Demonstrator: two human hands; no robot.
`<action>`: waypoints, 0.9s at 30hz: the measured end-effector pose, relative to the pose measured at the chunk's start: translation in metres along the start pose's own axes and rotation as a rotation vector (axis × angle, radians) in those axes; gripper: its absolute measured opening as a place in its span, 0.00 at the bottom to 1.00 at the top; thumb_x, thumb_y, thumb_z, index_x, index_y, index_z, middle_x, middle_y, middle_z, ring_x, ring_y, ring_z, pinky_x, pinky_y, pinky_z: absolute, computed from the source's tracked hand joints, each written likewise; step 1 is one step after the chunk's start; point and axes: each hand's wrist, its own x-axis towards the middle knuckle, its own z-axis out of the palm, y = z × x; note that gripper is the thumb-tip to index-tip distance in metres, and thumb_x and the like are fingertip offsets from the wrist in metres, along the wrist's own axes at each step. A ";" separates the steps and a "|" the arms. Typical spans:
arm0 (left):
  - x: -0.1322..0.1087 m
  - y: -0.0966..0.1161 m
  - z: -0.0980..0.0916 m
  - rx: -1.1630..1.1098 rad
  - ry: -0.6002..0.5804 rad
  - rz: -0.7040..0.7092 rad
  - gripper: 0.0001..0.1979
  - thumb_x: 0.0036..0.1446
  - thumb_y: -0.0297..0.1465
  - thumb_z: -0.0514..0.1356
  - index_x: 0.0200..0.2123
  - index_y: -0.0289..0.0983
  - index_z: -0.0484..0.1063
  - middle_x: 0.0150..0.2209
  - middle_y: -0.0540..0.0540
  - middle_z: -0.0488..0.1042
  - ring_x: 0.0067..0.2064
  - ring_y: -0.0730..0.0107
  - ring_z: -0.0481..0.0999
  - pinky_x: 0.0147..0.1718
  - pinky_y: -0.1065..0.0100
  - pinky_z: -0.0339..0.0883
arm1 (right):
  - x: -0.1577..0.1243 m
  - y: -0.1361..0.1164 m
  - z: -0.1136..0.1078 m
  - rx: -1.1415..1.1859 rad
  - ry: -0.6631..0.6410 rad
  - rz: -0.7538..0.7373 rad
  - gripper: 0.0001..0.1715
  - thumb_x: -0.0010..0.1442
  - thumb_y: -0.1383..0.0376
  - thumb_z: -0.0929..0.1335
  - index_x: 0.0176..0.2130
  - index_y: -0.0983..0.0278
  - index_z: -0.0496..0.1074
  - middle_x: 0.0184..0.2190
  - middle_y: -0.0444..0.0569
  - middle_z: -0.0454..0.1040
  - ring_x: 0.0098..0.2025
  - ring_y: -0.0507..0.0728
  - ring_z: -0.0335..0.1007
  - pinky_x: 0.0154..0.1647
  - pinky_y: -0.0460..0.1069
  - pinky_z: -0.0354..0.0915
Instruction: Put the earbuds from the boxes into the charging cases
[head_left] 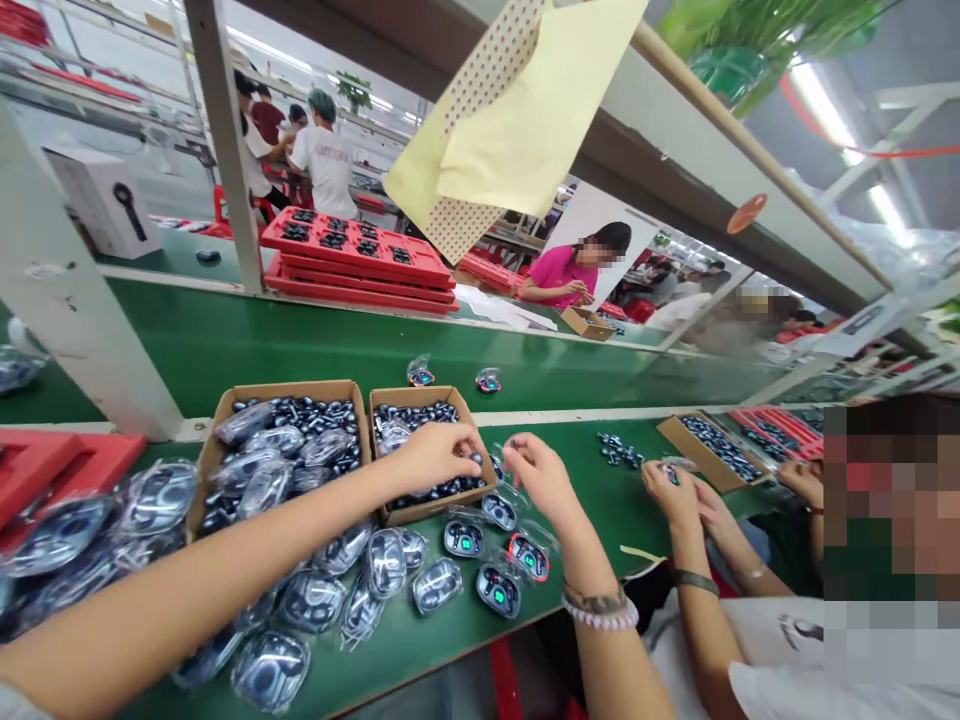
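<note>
At the green bench (600,530), I'm dipping my left hand (435,458), grip unclear, into a carton (442,512) of dark earbuds (431,488), my right hand (541,480) pinching a small item (511,448) just apart. I'm struggling to read a co-worker's shirt lettering (330,152).

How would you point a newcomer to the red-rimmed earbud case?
On the green workbench, find the smaller cardboard box of black earbuds. Below the right hand, in front of it, lie bagged cases; the target's lit display has a red rim, unlike its neighbours.

Light: bright, from fluorescent ceiling tubes (821,100) at 1 o'clock.
Shadows: soft, faint.
Distortion: wide-angle bowing toward the edges.
Blur: pixelated mosaic patch (892,540) at 3 o'clock.
</note>
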 end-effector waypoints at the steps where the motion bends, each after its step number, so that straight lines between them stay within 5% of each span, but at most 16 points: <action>1: 0.005 0.006 0.014 0.082 -0.011 0.039 0.10 0.45 0.30 0.60 0.35 0.37 0.71 0.31 0.48 0.74 0.35 0.66 0.71 0.34 0.67 0.60 | -0.012 0.009 -0.004 -0.045 0.015 0.012 0.14 0.56 0.59 0.59 0.35 0.65 0.65 0.21 0.42 0.69 0.18 0.49 0.61 0.21 0.44 0.56; 6: 0.026 0.018 0.080 0.434 -0.071 0.198 0.04 0.49 0.23 0.57 0.26 0.34 0.71 0.28 0.40 0.75 0.41 0.57 0.67 0.37 0.60 0.54 | -0.050 0.041 -0.006 -0.307 0.016 -0.010 0.06 0.52 0.65 0.64 0.32 0.61 0.70 0.25 0.43 0.69 0.29 0.52 0.64 0.30 0.45 0.56; 10: 0.037 0.008 0.109 0.592 -0.096 0.257 0.07 0.51 0.22 0.55 0.25 0.33 0.71 0.26 0.38 0.74 0.39 0.58 0.67 0.35 0.61 0.52 | -0.054 0.052 -0.001 -0.464 -0.048 -0.057 0.06 0.52 0.66 0.66 0.32 0.59 0.72 0.28 0.45 0.69 0.35 0.53 0.63 0.34 0.45 0.56; 18: 0.050 0.008 0.122 0.759 -0.112 0.267 0.06 0.50 0.22 0.57 0.24 0.31 0.73 0.22 0.38 0.74 0.36 0.56 0.68 0.32 0.61 0.50 | -0.048 0.064 0.001 -0.579 -0.124 -0.109 0.09 0.53 0.69 0.64 0.33 0.58 0.73 0.29 0.44 0.67 0.34 0.51 0.62 0.32 0.43 0.55; 27: 0.051 0.013 0.111 0.789 -0.133 0.329 0.06 0.48 0.26 0.59 0.21 0.33 0.72 0.23 0.40 0.75 0.36 0.58 0.68 0.31 0.62 0.51 | -0.049 0.064 0.001 -0.594 -0.136 -0.120 0.13 0.55 0.69 0.62 0.35 0.57 0.73 0.30 0.44 0.68 0.35 0.51 0.63 0.31 0.43 0.56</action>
